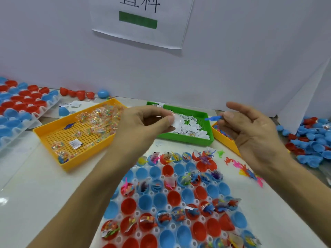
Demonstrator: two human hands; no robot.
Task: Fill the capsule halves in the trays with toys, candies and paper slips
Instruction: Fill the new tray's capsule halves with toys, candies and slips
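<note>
My left hand [143,122] pinches a white paper slip [177,121] between thumb and fingers, above the green tray [206,138] that holds several slips. Beside it my right hand [250,129] pinches a small blue toy [212,118] at its fingertips, over the edge of a yellow toy tray [223,138]. Below both hands lies a clear tray [172,226] of red and blue capsule halves; some hold toys, candy bags and slips, others are bare. A larger yellow tray [53,138] at left holds candy bags [102,117].
A second tray of red and blue capsule halves [19,106] lies at far left. Loose capsule halves [313,140] are piled at right, and a few stand along the white back wall [78,93]. Loose small toys [241,169] lie right of the near tray.
</note>
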